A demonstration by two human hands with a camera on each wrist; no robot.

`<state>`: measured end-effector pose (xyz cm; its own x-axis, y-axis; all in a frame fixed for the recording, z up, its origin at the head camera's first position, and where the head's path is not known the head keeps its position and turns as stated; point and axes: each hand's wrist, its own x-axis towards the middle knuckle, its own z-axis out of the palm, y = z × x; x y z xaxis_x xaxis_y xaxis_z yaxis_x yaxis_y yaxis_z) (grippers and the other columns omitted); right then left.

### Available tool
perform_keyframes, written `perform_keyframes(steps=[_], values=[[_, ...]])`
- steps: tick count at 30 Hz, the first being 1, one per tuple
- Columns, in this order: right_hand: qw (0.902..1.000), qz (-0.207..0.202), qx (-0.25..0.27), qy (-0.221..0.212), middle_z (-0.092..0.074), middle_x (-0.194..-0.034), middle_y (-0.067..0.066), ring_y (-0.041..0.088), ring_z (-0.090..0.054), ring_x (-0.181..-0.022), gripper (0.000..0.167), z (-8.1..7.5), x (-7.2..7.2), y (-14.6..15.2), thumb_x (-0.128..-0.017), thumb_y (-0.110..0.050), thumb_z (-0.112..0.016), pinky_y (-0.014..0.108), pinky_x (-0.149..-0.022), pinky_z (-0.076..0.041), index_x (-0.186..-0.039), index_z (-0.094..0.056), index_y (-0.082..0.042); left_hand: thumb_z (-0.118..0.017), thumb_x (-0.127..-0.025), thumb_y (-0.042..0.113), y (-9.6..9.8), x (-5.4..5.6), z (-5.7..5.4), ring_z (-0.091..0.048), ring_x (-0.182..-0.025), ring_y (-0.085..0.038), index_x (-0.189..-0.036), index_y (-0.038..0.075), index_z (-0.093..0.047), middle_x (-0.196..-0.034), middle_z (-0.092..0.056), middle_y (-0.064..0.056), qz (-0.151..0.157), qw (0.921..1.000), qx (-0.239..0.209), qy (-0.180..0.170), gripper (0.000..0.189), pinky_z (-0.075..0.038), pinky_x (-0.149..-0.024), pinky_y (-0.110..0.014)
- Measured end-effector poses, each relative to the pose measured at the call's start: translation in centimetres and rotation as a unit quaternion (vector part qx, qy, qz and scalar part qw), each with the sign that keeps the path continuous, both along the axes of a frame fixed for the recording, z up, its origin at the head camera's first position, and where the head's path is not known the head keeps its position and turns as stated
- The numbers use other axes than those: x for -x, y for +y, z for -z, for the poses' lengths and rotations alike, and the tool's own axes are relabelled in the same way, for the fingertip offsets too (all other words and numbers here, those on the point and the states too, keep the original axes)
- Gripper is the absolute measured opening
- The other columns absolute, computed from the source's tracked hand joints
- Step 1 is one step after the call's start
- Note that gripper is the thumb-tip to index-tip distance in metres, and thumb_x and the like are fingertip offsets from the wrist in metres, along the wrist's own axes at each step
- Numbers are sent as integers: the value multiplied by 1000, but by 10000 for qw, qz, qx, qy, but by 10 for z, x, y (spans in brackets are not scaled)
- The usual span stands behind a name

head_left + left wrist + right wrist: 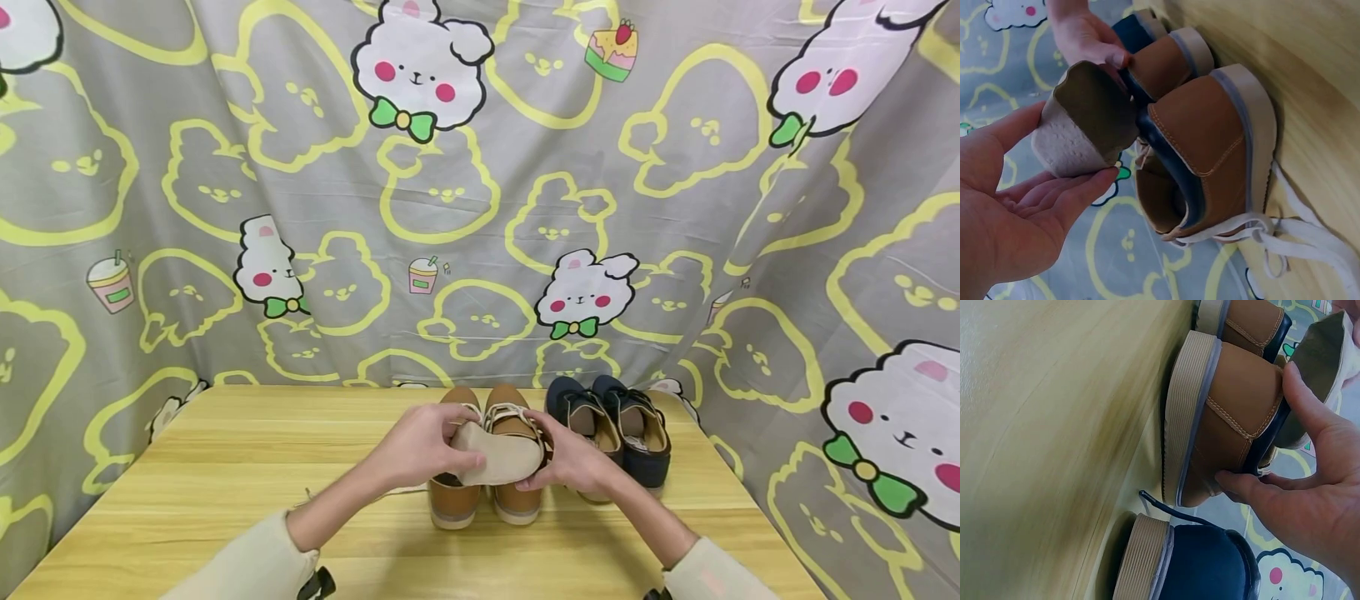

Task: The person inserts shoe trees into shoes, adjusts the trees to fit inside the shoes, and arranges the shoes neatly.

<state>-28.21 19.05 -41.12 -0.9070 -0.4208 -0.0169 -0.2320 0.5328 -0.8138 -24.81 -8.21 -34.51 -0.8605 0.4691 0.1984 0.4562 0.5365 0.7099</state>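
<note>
Two brown lace-up shoes stand side by side on the wooden table, heels toward me: a left brown shoe (453,504) and a right brown shoe (517,504). My left hand (423,446) pinches one end of a beige, sole-shaped shoe insert (498,457), thumb on top. It lies crosswise above both shoe openings, covering part of them. In the left wrist view the insert (1069,147) looks curved, with a wavy edge. My right hand (566,457) grips the right brown shoe (1229,394), thumb by the heel collar and a finger on its outer side, beside the insert's other end.
A pair of navy shoes (645,458) with brown linings stands just right of the brown pair. Loose white laces (1310,234) trail from the left brown shoe onto the table (247,467). A patterned grey curtain (465,192) hangs behind the table and along its sides.
</note>
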Motion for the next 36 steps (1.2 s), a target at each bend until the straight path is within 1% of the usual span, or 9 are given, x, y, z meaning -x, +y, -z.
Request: perform_keyframes(steps=[4,6,10,14,20,23,27,30,36], values=[[10000,14,-42,-2,-44,-155,16,35,-48,-136,116,-1,0,0,-68,-27,-97,54,-107,-44,-160,-27,-13,-89,-76,31,8,6,-4,-68,-85,-10,-115,8,-72,-99,-75,-4,-80,9988,400,285,49,-54,-67,-25],[10000,20,-49,-22,-44,-155,16,35,-49,-135,116,-1,0,0,-68,-28,-97,54,-106,-44,-160,-27,-14,-90,-75,31,11,9,-5,-66,-82,-10,-111,7,-74,-98,-74,-3,-106,9973,547,482,46,-53,-64,-24],[10000,35,-28,-60,-41,-157,17,35,-48,-136,115,-1,0,0,-68,-28,-96,54,-107,-43,-160,-28,-16,-90,-74,33,15,15,-8,-61,-74,-8,-98,10,-77,-91,-71,2,-201,9939,772,758,36,-50,-60,-24],[10000,31,-31,-48,-38,-159,18,37,-46,-138,115,-2,-1,0,-69,-29,-96,56,-108,-42,-160,-29,-17,-89,-75,37,23,19,-10,-55,-63,-8,-86,12,-75,-77,-67,3,-258,9914,975,836,31,-46,-55,-24],[9997,92,-207,10,-38,-159,15,35,-48,-136,114,-2,-1,0,-68,-34,-96,56,-107,-42,-160,-30,-19,-88,-77,39,32,23,-9,-48,-50,-7,-81,10,-73,-60,-57,8,-268,9905,1082,803,32,-39,-47,-22],[9995,146,-284,45,-38,-160,15,35,-48,-136,113,-2,-1,1,-68,-36,-96,56,-106,-43,-160,-31,-21,-87,-78,40,36,25,-8,-38,-45,-6,-68,15,-63,-51,-43,10,-309,9902,1073,835,36,-31,-44,-22],[9993,194,-294,79,-37,-161,15,36,-44,-140,113,-1,-2,1,-68,-37,-96,57,-108,-41,-159,-31,-20,-87,-78,43,42,27,-5,-29,-44,-7,-58,19,-47,-52,-30,10,-377,9885,1098,974,51,-24,-44,-23],[9993,201,-298,94,-35,-162,15,38,-40,-144,112,-1,-3,1,-69,-37,-95,59,-109,-40,-160,-31,-19,-86,-78,47,47,28,-1,-31,-45,-8,-60,18,-48,-54,-32,9,-409,9858,1208,1094,51,-25,-44,-23],[9994,180,-282,106,-36,-161,15,39,-40,-144,112,-1,-4,2,-70,-38,-94,61,-109,-40,-160,-30,-18,-84,-77,55,58,32,10,-46,-50,-11,-73,15,-62,-58,-49,5,-518,9781,1468,1379,46,-34,-44,-24]])
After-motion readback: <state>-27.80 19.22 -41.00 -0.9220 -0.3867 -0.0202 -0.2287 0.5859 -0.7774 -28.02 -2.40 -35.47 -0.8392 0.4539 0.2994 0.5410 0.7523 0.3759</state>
